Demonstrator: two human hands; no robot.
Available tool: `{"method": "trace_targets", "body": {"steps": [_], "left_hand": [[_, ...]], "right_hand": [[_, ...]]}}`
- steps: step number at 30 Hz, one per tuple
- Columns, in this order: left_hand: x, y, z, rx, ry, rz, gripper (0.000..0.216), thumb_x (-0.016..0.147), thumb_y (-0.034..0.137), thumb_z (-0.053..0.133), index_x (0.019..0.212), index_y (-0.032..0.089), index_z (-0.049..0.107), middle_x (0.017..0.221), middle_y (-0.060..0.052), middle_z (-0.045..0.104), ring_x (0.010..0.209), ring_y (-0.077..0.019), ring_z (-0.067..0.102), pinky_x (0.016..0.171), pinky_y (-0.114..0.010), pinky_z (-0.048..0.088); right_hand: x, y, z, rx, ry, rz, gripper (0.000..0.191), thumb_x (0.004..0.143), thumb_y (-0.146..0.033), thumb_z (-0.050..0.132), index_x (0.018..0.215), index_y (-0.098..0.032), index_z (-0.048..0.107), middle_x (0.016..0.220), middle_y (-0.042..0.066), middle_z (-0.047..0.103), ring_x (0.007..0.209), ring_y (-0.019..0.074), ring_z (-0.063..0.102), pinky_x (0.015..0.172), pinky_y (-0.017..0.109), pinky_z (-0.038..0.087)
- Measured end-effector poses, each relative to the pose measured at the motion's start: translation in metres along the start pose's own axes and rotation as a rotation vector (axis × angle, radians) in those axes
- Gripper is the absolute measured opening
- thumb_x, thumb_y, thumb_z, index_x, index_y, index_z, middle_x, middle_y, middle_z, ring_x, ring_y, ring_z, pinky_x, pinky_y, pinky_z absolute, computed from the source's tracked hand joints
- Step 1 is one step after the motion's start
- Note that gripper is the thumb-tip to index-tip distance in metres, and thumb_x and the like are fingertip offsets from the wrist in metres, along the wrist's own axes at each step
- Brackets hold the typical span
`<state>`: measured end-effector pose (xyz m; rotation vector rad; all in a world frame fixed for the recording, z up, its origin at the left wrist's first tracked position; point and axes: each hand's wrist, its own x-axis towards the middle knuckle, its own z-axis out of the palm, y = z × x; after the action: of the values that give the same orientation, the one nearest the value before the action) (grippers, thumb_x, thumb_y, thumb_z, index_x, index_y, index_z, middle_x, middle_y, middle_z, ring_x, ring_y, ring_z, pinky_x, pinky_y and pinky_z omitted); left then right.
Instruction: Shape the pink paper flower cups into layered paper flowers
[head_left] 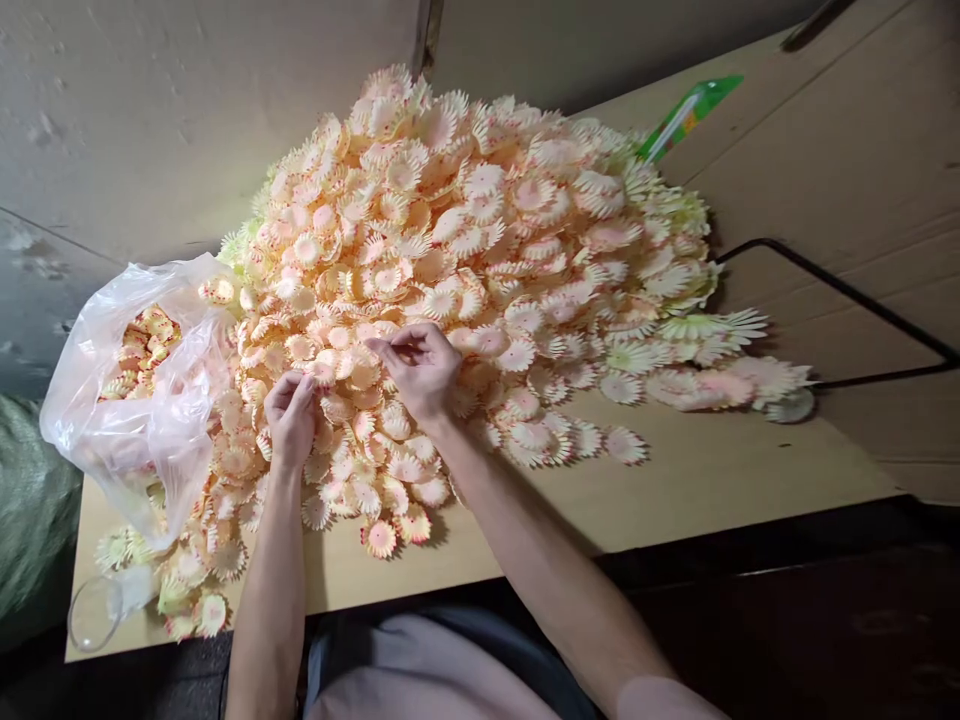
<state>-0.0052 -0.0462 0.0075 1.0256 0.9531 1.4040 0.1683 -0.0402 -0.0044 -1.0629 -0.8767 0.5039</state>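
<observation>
The left hand (pixel 291 415) and right hand (pixel 420 368) each close their grip on pieces of the heap of peach-and-cream scalloped fabric flower petals (pixel 487 230), which lies on the tan wooden desk (pixel 712 470). Touching the heap, a clear plastic bag (pixel 150 440) holds yellow-orange petals (pixel 146 345).

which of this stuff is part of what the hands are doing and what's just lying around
In use: left hand and right hand, each pinching at the flower heads piled on the table; plastic bag holding more of them.
Lying about: green packet, black rod, clear round object.
</observation>
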Motion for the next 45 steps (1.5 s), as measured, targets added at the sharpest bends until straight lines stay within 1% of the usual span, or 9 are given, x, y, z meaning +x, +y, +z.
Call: {"method": "trace_targets", "body": {"steps": [3, 6, 8, 11, 15, 21, 31, 35, 45], "left_hand": [[-0.001, -0.007, 0.001, 0.115, -0.035, 0.039, 0.026, 0.075, 0.039, 0.078, 0.073, 0.017, 0.066, 0.068, 0.002, 0.055, 0.062, -0.0071, 0.048, 0.061, -0.018, 0.04], [-0.003, -0.009, 0.002, 0.218, -0.075, 0.065, 0.026, 0.077, 0.041, 0.076, 0.074, 0.016, 0.067, 0.069, 0.001, 0.055, 0.062, -0.0076, 0.048, 0.06, -0.019, 0.039], [-0.003, -0.008, 0.002, 0.249, -0.089, 0.076, 0.028, 0.078, 0.042, 0.076, 0.075, 0.016, 0.067, 0.069, 0.001, 0.056, 0.062, -0.0079, 0.048, 0.059, -0.019, 0.039], [-0.002, -0.006, 0.002, 0.253, -0.125, 0.093, 0.028, 0.078, 0.042, 0.075, 0.076, 0.016, 0.067, 0.071, 0.0, 0.058, 0.063, -0.008, 0.051, 0.06, -0.019, 0.041], [-0.002, -0.006, 0.002, 0.27, -0.167, 0.084, 0.03, 0.076, 0.044, 0.076, 0.074, 0.016, 0.066, 0.069, 0.0, 0.059, 0.062, -0.0087, 0.052, 0.06, -0.02, 0.042], [-0.002, -0.007, 0.001, 0.317, -0.185, 0.081, 0.031, 0.075, 0.046, 0.077, 0.073, 0.016, 0.067, 0.068, 0.0, 0.06, 0.061, -0.0089, 0.051, 0.057, -0.021, 0.04], [-0.001, -0.004, 0.002, 0.37, -0.21, 0.113, 0.029, 0.077, 0.043, 0.076, 0.071, 0.016, 0.066, 0.068, -0.001, 0.059, 0.062, -0.0095, 0.051, 0.058, -0.022, 0.04], [-0.002, -0.003, 0.004, 0.397, -0.212, 0.112, 0.031, 0.076, 0.045, 0.076, 0.071, 0.016, 0.066, 0.069, -0.001, 0.06, 0.062, -0.0104, 0.051, 0.058, -0.023, 0.039], [-0.002, -0.008, 0.003, 0.474, -0.236, 0.223, 0.026, 0.075, 0.04, 0.078, 0.068, 0.018, 0.067, 0.065, 0.0, 0.059, 0.063, -0.0116, 0.049, 0.06, -0.025, 0.037]], "right_hand": [[-0.001, -0.008, 0.0, 0.106, -0.13, 0.105, 0.032, 0.067, -0.038, 0.085, 0.072, -0.02, 0.059, 0.067, -0.001, 0.066, 0.059, 0.0123, 0.064, 0.058, 0.025, 0.055], [0.0, -0.015, -0.003, 0.219, -0.388, 0.23, 0.033, 0.065, -0.04, 0.086, 0.081, -0.02, 0.065, 0.077, 0.002, 0.073, 0.072, 0.0161, 0.071, 0.069, 0.029, 0.06], [0.0, -0.017, -0.004, 0.265, -0.524, 0.293, 0.036, 0.064, -0.038, 0.087, 0.088, -0.02, 0.068, 0.086, 0.004, 0.076, 0.081, 0.0185, 0.074, 0.077, 0.031, 0.061], [-0.001, -0.016, -0.003, 0.312, -0.597, 0.364, 0.037, 0.062, -0.034, 0.089, 0.089, -0.019, 0.069, 0.087, 0.005, 0.078, 0.081, 0.0187, 0.074, 0.076, 0.031, 0.061], [-0.002, -0.014, -0.002, 0.328, -0.594, 0.434, 0.038, 0.056, -0.031, 0.091, 0.085, -0.018, 0.07, 0.083, 0.004, 0.078, 0.078, 0.0171, 0.074, 0.077, 0.031, 0.061], [-0.002, -0.014, -0.002, 0.321, -0.587, 0.481, 0.038, 0.054, -0.029, 0.092, 0.082, -0.017, 0.07, 0.081, 0.003, 0.077, 0.074, 0.0156, 0.073, 0.076, 0.029, 0.06], [-0.001, -0.014, -0.003, 0.266, -0.567, 0.497, 0.036, 0.054, -0.032, 0.092, 0.079, -0.017, 0.071, 0.078, 0.003, 0.075, 0.074, 0.0166, 0.072, 0.076, 0.031, 0.06], [-0.001, -0.015, -0.003, 0.256, -0.57, 0.481, 0.035, 0.055, -0.033, 0.091, 0.08, -0.017, 0.072, 0.078, 0.002, 0.075, 0.071, 0.015, 0.071, 0.073, 0.029, 0.059], [-0.001, -0.016, -0.003, 0.246, -0.548, 0.487, 0.034, 0.054, -0.033, 0.091, 0.078, -0.017, 0.071, 0.074, 0.002, 0.075, 0.068, 0.0144, 0.07, 0.07, 0.028, 0.058]]}}
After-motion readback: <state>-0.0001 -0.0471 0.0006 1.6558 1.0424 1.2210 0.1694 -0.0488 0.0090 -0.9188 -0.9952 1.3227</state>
